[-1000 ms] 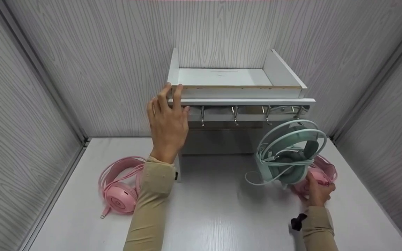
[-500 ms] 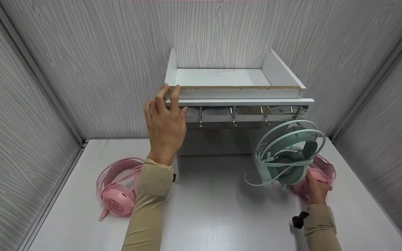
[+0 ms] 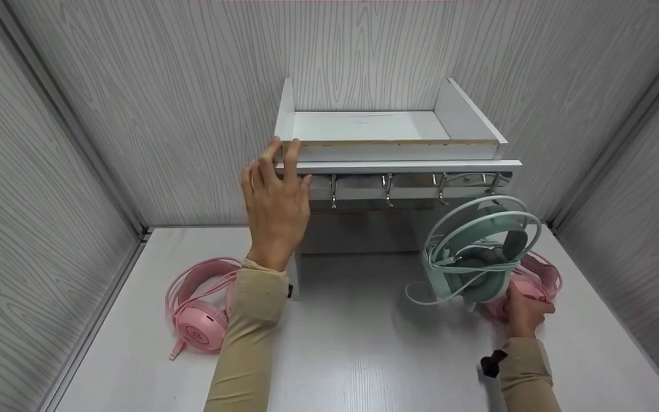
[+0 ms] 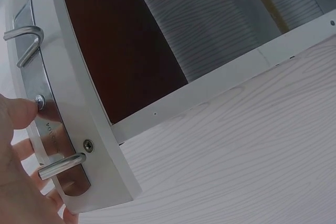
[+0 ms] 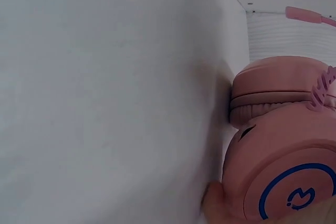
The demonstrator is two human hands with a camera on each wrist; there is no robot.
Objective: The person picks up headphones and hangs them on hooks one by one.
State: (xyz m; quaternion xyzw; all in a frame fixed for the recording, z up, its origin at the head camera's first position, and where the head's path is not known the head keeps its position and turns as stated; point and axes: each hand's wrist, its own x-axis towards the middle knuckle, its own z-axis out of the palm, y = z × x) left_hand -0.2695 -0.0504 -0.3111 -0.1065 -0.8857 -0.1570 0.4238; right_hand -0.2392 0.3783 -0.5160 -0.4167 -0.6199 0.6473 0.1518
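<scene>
My left hand [image 3: 277,209] grips the left front end of a white wooden shelf [image 3: 392,153], with fingertips over its top board. In the left wrist view the thumb presses on the metal hook rail [image 4: 39,124]. A pair of teal headphones [image 3: 478,257], its cable wound around it, hangs at the rail's right end. Low behind it, my right hand [image 3: 527,315] holds pink headphones [image 3: 530,286] by an earcup. The right wrist view shows fingers at the lower edge of that earcup [image 5: 283,156], beside a white panel [image 5: 115,98].
Another pair of pink headphones [image 3: 201,326] lies on the white table [image 3: 341,355] at the left, partly behind the left sleeve. Metal hooks [image 3: 388,191] line the shelf's front. Grey wood-grain walls [image 3: 203,103] enclose the table at the back and sides.
</scene>
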